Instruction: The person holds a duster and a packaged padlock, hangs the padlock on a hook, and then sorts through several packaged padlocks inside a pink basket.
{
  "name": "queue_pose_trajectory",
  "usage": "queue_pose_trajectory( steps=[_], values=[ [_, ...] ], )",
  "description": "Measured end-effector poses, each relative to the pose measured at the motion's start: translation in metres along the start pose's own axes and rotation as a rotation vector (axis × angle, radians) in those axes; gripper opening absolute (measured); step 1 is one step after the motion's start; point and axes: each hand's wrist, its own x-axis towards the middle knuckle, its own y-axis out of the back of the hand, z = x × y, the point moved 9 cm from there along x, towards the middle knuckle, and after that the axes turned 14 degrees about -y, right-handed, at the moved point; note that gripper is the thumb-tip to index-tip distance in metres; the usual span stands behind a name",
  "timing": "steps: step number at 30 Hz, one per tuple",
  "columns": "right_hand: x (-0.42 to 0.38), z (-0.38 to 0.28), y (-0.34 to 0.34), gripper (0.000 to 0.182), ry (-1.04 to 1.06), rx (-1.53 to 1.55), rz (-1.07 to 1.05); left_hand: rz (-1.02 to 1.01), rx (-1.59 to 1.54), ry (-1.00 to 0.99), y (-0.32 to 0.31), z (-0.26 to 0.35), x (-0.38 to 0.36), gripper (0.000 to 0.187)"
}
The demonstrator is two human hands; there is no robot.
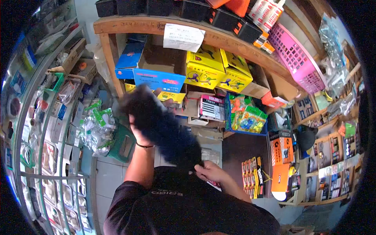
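Note:
A dark, fluffy duster (172,135), smeared by motion, slants across the middle of the view. Its lower end is in my right hand (211,172), whose fingers are closed around it close to my chest. My left hand (139,133), with a dark band at the wrist, is raised behind the duster's upper part. Blurred fingertips show on the far side of a pale-edged item (154,98), which the left hand seems to grip; the duster covers most of it. Just beyond are an open blue box (158,80) and a yellow box (172,96) on the shelf.
A wooden shelf (129,24) ahead holds yellow boxes (205,68) and a blue basket (246,131) of bagged goods. A pink basket (295,56) hangs upper right. Glass-fronted shelving (51,177) stands left, beside plastic-bagged items (98,125) and a green container (121,145). Orange boxes (281,176) stand right.

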Motion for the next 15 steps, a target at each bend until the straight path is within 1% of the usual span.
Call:
queue_pose_trajectory(
  steps=[1, 2, 4, 5, 6, 8, 9, 10, 11, 12, 13, 14, 15],
  values=[
    [-0.021, -0.025, -0.003, 0.047, -0.113, -0.096, 0.036, 0.142, 0.098, 0.088, 0.018, -0.001, -0.001, 0.059],
    [-0.021, -0.024, -0.006, 0.047, -0.116, -0.096, 0.032, 0.232, 0.350, 0.094, 0.029, 0.002, -0.006, 0.060],
    [-0.023, -0.026, 0.000, 0.044, -0.064, 0.284, 0.065, 0.271, 0.106, -0.005, 0.015, 0.012, -0.004, 0.060],
    [-0.001, 0.002, 0.002, 0.043, -0.020, 0.348, 0.067, 0.355, 0.025, 0.040, 0.008, 0.010, -0.009, 0.060],
    [-0.003, -0.001, -0.002, 0.043, -0.024, 0.342, 0.062, 0.353, -0.026, 0.046, 0.010, 0.009, -0.010, 0.059],
    [-0.011, -0.015, -0.022, 0.044, 0.011, 0.197, -0.089, 0.174, 0.038, -0.017, 0.001, 0.014, -0.004, 0.059],
    [-0.012, -0.016, -0.022, 0.045, 0.061, 0.046, -0.048, 0.164, 0.102, 0.104, 0.010, 0.006, -0.006, 0.059],
    [-0.010, -0.011, -0.021, 0.045, 0.062, 0.043, -0.045, 0.154, 0.165, 0.226, 0.017, -0.001, -0.009, 0.058],
    [-0.006, 0.000, -0.015, 0.044, 0.005, 0.191, -0.031, 0.182, 0.060, 0.169, 0.019, 0.001, -0.013, 0.059],
    [-0.004, 0.009, -0.010, 0.043, -0.054, 0.339, -0.018, 0.214, -0.047, 0.111, -0.001, 0.004, -0.013, 0.060],
    [-0.006, -0.001, -0.010, 0.041, 0.001, 0.395, -0.014, 0.369, -0.091, 0.060, -0.006, 0.002, -0.010, 0.061],
    [-0.008, 0.001, -0.010, 0.041, -0.004, 0.392, -0.011, 0.264, -0.103, 0.091, -0.003, -0.002, -0.011, 0.061],
    [-0.009, 0.004, -0.014, 0.041, -0.022, 0.226, -0.018, 0.103, -0.085, 0.081, -0.010, -0.003, -0.011, 0.062]
  ],
)
